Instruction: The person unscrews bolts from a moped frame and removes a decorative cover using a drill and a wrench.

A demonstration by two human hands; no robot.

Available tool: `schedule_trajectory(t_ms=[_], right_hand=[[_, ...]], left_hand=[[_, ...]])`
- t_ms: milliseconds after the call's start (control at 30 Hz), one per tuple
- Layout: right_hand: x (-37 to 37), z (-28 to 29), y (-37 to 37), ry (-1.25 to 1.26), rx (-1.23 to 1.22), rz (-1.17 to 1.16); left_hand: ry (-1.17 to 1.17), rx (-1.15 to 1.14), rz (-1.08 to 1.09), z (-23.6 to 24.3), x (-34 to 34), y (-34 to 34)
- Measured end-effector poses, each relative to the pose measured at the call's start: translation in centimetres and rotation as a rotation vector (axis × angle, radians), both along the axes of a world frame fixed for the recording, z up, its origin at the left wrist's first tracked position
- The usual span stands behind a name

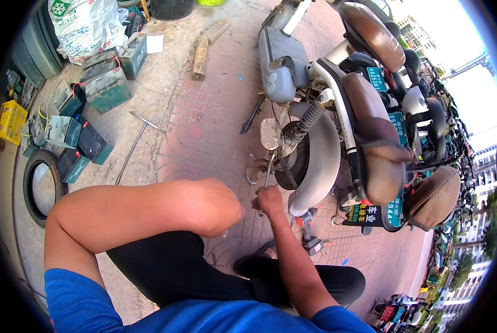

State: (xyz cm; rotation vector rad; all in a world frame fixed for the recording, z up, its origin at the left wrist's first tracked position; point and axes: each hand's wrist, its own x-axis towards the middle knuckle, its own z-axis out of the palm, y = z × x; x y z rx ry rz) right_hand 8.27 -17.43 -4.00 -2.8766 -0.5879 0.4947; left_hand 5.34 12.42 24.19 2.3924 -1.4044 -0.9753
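Note:
A scooter [315,144] with a pale rear fender stands ahead of me, its rear wheel [293,161] and coil shock absorber [309,122] facing my hands. My right hand [268,201] is closed around the lower end of a thin metal rod-shaped tool [270,171], whose far end reaches the wheel's hub area. Its exact kind is not clear. My left forearm crosses in front of me, and my left hand [218,208] hangs beside my knee, blurred, its fingers turned out of sight. A red and black cordless power tool [309,233] lies on the paving near my right hand.
At left are several batteries [107,86], a loose tyre [37,186], a yellow box [11,123] and a white sack [84,28]. A T-handle wrench [133,143] and a wooden block [199,58] lie on the ground. More parked scooters [426,122] line the right.

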Motion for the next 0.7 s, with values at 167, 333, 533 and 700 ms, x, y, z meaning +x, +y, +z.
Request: schedule_trajectory(t_ms=[167, 333, 533, 700], right_hand=[[1.3, -8.1, 6.7, -0.085, 0.149, -0.471], [1.7, -8.0, 7.5, 0.113, 0.13, -0.426], [-3.2, 2.3, 4.3, 0.023, 0.331, -0.558], [-1.6, 3.8, -0.6, -0.025, 0.22, -0.252]], left_hand=[[-0.025, 0.007, -0.028, 0.7, 0.9, -1.7], [0.009, 0.031, -0.041, 0.6, 0.8, -2.0], [-0.004, 0.043, -0.055, -0.5, 0.7, -2.3], [0.054, 0.077, -0.052, 0.1, 0.7, -2.7]])
